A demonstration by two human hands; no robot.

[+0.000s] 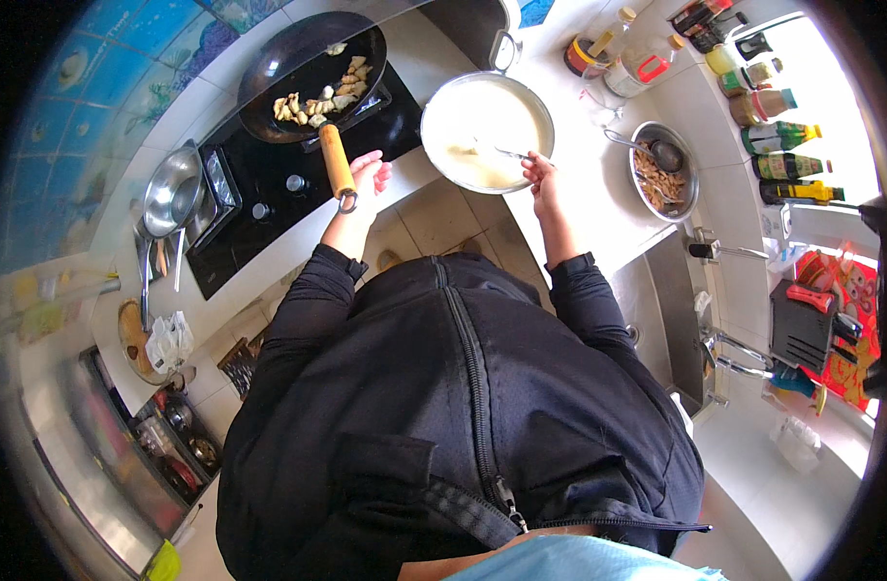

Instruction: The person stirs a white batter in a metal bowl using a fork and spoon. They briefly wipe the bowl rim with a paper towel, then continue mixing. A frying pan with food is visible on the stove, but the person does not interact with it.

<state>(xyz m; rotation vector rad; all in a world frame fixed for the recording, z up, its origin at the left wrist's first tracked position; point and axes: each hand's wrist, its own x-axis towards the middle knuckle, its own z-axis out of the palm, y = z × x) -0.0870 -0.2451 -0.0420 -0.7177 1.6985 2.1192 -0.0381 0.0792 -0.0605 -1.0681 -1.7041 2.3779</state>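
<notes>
My right hand (540, 179) grips a metal utensil (514, 154) whose far end dips into pale batter (487, 120) in a round metal basin (430, 156). Beside the wooden handle (336, 161) of a black wok (258, 109), my left hand (370, 174) has its fingers loosely curled, with no object visible in it. Several browned, pale-coated pieces (320, 105) lie in the wok on the black cooktop. To the right, a metal bowl (694, 178) holds shredded brownish food (654, 178) and a ladle (665, 155).
Bottles (781, 136) line the windowsill at right, above a sink (647, 290) with a faucet (741, 359). A glass jug (625, 76) stands behind the bowl. Metal strainers (173, 192) rest left of the cooktop (261, 189). A knife block (799, 327) stands at far right.
</notes>
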